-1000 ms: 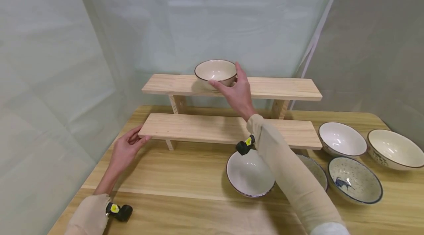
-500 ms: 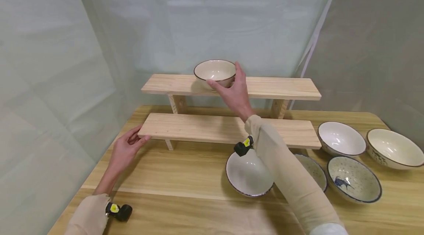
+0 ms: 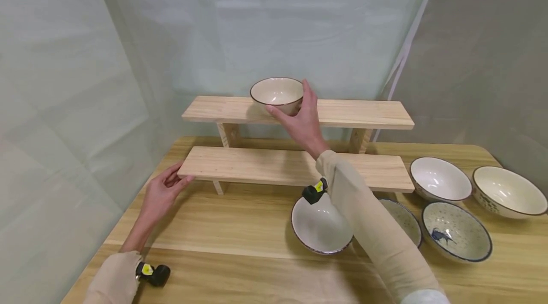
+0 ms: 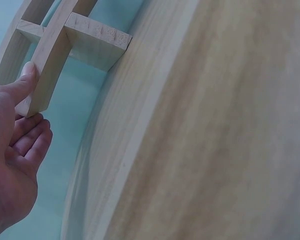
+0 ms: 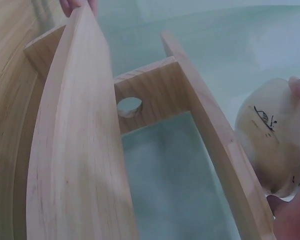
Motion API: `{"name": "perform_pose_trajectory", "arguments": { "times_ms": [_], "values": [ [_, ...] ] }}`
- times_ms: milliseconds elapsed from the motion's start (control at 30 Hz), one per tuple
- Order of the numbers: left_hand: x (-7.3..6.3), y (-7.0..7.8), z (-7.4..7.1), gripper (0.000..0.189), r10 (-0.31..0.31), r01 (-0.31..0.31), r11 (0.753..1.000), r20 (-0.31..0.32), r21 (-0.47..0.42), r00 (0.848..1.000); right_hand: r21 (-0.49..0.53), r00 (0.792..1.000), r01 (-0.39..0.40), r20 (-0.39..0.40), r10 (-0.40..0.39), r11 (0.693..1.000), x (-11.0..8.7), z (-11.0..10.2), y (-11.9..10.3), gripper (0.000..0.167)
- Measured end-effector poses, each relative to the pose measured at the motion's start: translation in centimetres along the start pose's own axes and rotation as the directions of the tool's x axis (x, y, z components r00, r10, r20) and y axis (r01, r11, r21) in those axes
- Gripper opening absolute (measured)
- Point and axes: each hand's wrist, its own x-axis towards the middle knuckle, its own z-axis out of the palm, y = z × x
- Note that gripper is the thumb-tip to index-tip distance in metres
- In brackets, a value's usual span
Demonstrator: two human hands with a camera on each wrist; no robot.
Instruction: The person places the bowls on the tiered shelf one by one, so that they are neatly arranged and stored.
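On the upper board of a two-tier wooden rack (image 3: 359,113) sits a cream bowl with a dark rim (image 3: 276,92). My right hand (image 3: 306,123) grips its right side, thumb at the front and fingers along the rim. In the right wrist view the bowl (image 5: 270,145) shows dark brush marks on its outside, and part of that hand (image 5: 295,212) appears at the edge. My left hand (image 3: 160,197) pinches the left end of the lower board (image 3: 248,163). The left wrist view shows the thumb above and curled fingers below the board end (image 4: 40,95).
Several bowls stand on the wooden table (image 3: 214,266). A white bowl (image 3: 321,228) and a grey bowl (image 3: 404,220) lie partly behind my right forearm. To the right are a speckled bowl (image 3: 460,235), another white bowl (image 3: 441,180) and a cream bowl (image 3: 509,192). Pale sheeting (image 3: 278,18) hangs behind.
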Motion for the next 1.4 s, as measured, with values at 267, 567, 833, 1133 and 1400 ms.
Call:
{"name": "perform_pose_trajectory", "arguments": {
  "times_ms": [267, 567, 833, 1133, 1400],
  "values": [
    [0.0, 0.0, -0.4, 0.067, 0.011, -0.011, 1.0, -0.006, -0.006, 1.0, 0.001, 0.999, 0.045, 0.001, -0.045, 0.999, -1.0, -1.2, -0.2, 0.11],
    [0.1, 0.0, -0.3, 0.068, -0.006, 0.006, 1.0, 0.001, -0.025, 1.0, 0.026, 0.996, 0.084, -0.021, -0.084, 0.996, -2.4, -2.7, -0.6, 0.104],
    [0.1, 0.1, -0.2, 0.068, 0.0, 0.0, 0.999, 0.002, -0.035, 1.0, 0.036, 0.991, 0.13, -0.02, -0.13, 0.991, -3.8, -4.4, -0.9, 0.099],
    [0.2, 0.1, -0.2, 0.068, 0.0, 0.0, 0.999, 0.0, -0.032, 1.0, 0.004, 0.99, 0.14, 0.013, -0.14, 0.99, -5.9, -6.8, -0.4, 0.097],
    [0.0, 0.0, -0.5, 0.069, -0.012, 0.012, 1.0, 0.002, -0.005, 1.0, -0.019, 0.994, 0.103, 0.036, -0.102, 0.994, -8.5, -8.8, 0.4, 0.093]
  ]
}}
